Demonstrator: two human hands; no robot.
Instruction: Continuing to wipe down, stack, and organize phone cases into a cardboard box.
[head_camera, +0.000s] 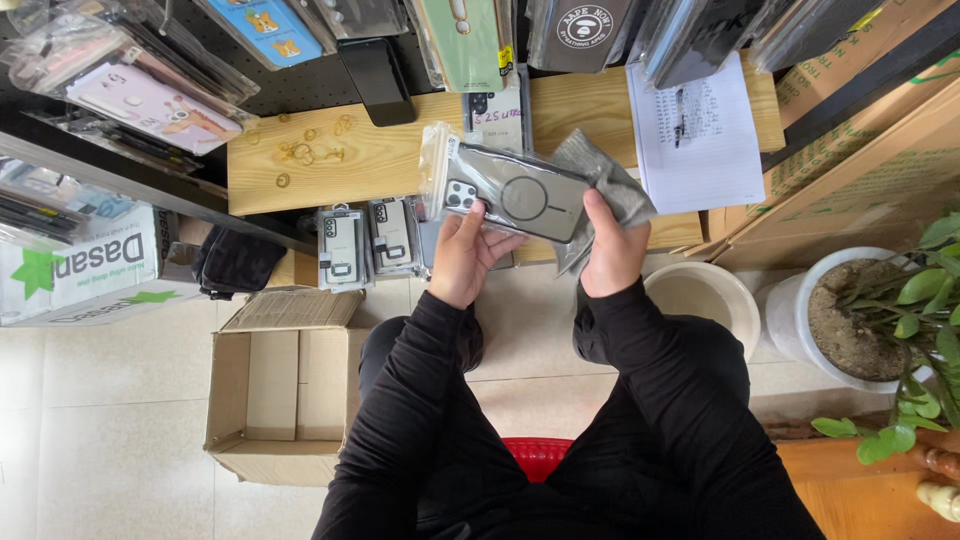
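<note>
I hold a phone case in a clear plastic sleeve (515, 195) out in front of me; it is grey with a round ring on its back. My left hand (468, 255) grips its lower left edge, thumb on top. My right hand (612, 252) grips its right end, together with a crumpled grey bag (610, 175) behind it. Both arms are in black sleeves. The case hovers over the front edge of a low wooden shelf (380, 160).
Several packaged phone cases (365, 245) stand along the shelf front. A sheet of paper (695, 140), rubber bands (310, 150) and hanging cases (150, 95) surround it. An open cardboard box (280, 385) sits left on the floor; white pots (705, 295) and a plant (900, 330) right.
</note>
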